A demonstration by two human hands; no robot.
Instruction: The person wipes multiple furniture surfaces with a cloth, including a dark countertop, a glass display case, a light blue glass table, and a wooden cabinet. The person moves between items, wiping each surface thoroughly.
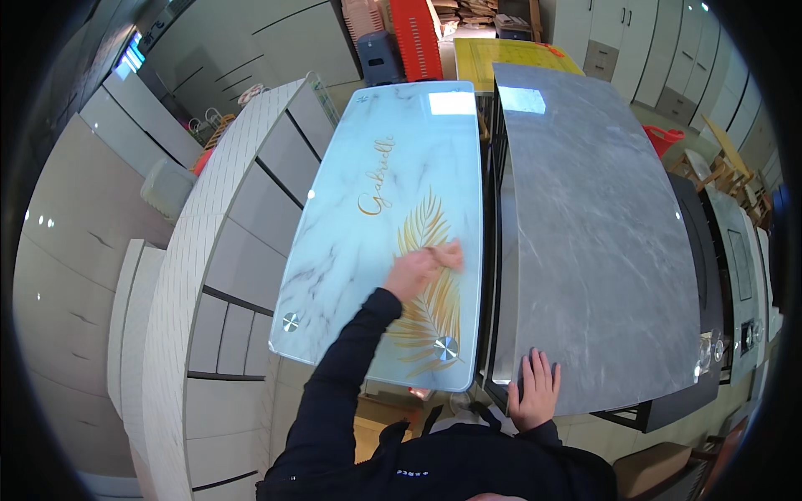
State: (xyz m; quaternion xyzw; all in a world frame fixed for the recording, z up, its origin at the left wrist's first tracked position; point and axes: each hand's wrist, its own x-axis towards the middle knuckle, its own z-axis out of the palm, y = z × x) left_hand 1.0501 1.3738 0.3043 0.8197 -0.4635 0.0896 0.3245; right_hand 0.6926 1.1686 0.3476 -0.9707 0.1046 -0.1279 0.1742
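My left hand (410,275) is shut on a pinkish cloth (448,255), blurred by motion. It is over the white marble-patterned glass tabletop (351,250), on the gold palm-leaf print (424,222). Gold script writing (376,178) runs along the tabletop further up. Two round metal discs (446,348) show near its closer end. To the right, my right hand (536,389) lies flat with nothing in it, on the near left corner of a grey marble-look tabletop (601,238). Its fingers are slightly apart.
A long cabinet with a pale patterned top (200,206) stands left of the glass tabletop. Beyond are a yellow table (510,56), stacked red plastic stools (416,41) and a blue-grey stool (380,57). A cardboard box (376,432) sits on the floor near me. More tables stand at right.
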